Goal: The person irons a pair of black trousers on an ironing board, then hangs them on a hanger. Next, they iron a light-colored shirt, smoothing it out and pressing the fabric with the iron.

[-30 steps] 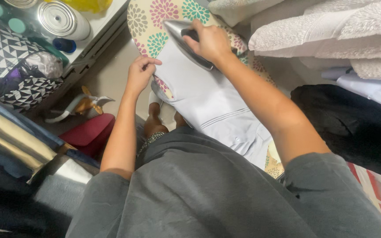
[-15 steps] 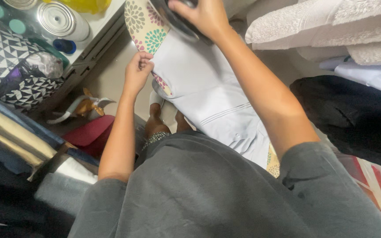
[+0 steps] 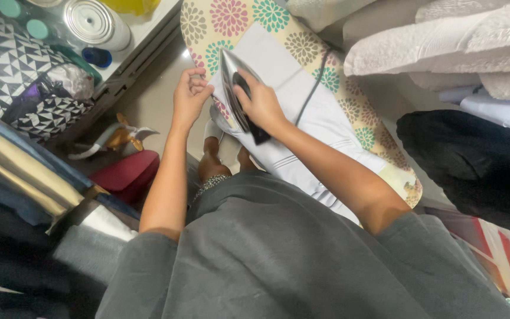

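Right hand (image 3: 261, 103) clamped on the iron (image 3: 234, 88) at the cloth's (image 3: 302, 124) eleven o'clock edge on the board (image 3: 231, 18), left hand (image 3: 189, 94) pinching the hem just beside the soleplate at nine o'clock, so fingers risk a burn.

A pale fabric garment (image 3: 302, 118) lies on the flower-patterned ironing board (image 3: 231, 15), with a silver-and-black clothes iron (image 3: 238, 97) on it under the right hand (image 3: 261, 103). The left hand (image 3: 189, 97) grips the garment's left edge. Right of the board lie folded textured linens (image 3: 444, 47); far left stands a round metal tin (image 3: 92, 22).
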